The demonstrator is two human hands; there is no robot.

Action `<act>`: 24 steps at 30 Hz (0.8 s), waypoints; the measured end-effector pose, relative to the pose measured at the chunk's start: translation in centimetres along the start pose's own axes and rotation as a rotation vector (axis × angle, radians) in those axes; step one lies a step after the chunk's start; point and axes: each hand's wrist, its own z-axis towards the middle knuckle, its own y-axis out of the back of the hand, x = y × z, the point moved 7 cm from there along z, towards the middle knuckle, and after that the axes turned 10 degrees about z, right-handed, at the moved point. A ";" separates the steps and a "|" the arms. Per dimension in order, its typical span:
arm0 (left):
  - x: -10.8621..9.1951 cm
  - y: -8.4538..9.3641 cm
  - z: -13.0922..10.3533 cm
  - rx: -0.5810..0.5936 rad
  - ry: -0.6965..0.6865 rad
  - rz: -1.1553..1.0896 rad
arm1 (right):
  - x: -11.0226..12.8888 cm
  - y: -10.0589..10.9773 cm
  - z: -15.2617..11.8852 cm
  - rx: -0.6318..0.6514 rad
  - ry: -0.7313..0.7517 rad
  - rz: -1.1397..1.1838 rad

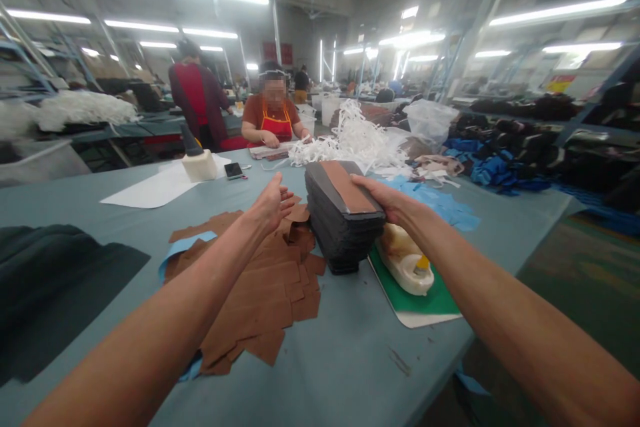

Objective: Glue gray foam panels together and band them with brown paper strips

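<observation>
My left hand (276, 203) is open, held over the table just left of a tall stack of dark grey, fabric-like pieces (340, 233). On top of that stack lies a brown strip (350, 187). My right hand (383, 199) grips the stack's right side, its thumb over the brown strip; its other fingers are mostly hidden. Below my left hand, many brown cut pieces (255, 293) are spread in a loose overlapping pile, with light blue edges showing beneath. Right of the stack, a cream plastic container with a yellow tip (407, 263) lies on a green board (430, 307).
Dark green cloth (55, 287) covers the table's left side. Farther back are a cream glue bottle (199, 163), white paper (150, 190), a phone (233, 171), white strips (350, 140) and blue pieces (445, 203). A co-worker in a red apron (273, 125) sits opposite.
</observation>
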 end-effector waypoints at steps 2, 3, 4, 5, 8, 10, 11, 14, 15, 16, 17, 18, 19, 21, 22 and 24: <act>0.8 0.2 -0.1 0.015 -0.018 -0.029 | -0.2 0.0 -0.2 -0.005 -0.025 0.034; 1.2 0.1 -0.2 0.026 -0.026 -0.042 | -0.3 0.0 -0.3 -0.009 -0.035 0.051; 1.5 0.0 -0.3 0.039 -0.035 -0.053 | -0.4 0.0 -0.5 -0.014 -0.042 0.067; 1.8 -0.3 -0.5 0.051 -0.044 -0.063 | -0.4 0.0 -0.6 -0.021 -0.049 0.081; 2.3 -1.3 -0.7 0.086 -0.076 -0.083 | -0.6 0.1 -0.7 -0.047 -0.067 0.119; 2.3 -2.1 -0.8 0.102 -0.103 -0.090 | -0.7 0.2 -0.7 -0.058 -0.065 0.145; 2.2 -2.4 -0.8 0.106 -0.118 -0.091 | -0.7 0.2 -0.6 -0.062 -0.056 0.159; 1.8 -3.5 -0.7 0.105 -0.152 -0.086 | -0.9 0.3 -0.4 -0.068 -0.013 0.202; 1.7 -3.8 -0.7 0.102 -0.158 -0.084 | -1.0 0.3 -0.2 -0.069 0.001 0.215; 1.5 -4.2 -0.6 0.100 -0.160 -0.084 | -1.0 0.4 -0.1 -0.070 0.015 0.226; 1.4 -4.5 -0.6 0.099 -0.157 -0.085 | -1.0 0.5 0.1 -0.071 0.029 0.236; 1.2 -4.9 -0.6 0.101 -0.152 -0.090 | -1.0 0.5 0.3 -0.072 0.044 0.243; 1.1 -5.3 -0.6 0.104 -0.145 -0.096 | -0.9 0.6 0.5 -0.073 0.059 0.248; 0.8 -6.1 -0.7 0.115 -0.123 -0.115 | -0.6 0.9 1.0 -0.074 0.093 0.254; 0.8 -6.5 -0.8 0.123 -0.110 -0.127 | -0.4 1.0 1.3 -0.075 0.111 0.256; 0.7 -7.3 -0.9 0.138 -0.083 -0.154 | -0.1 1.2 1.9 -0.076 0.149 0.256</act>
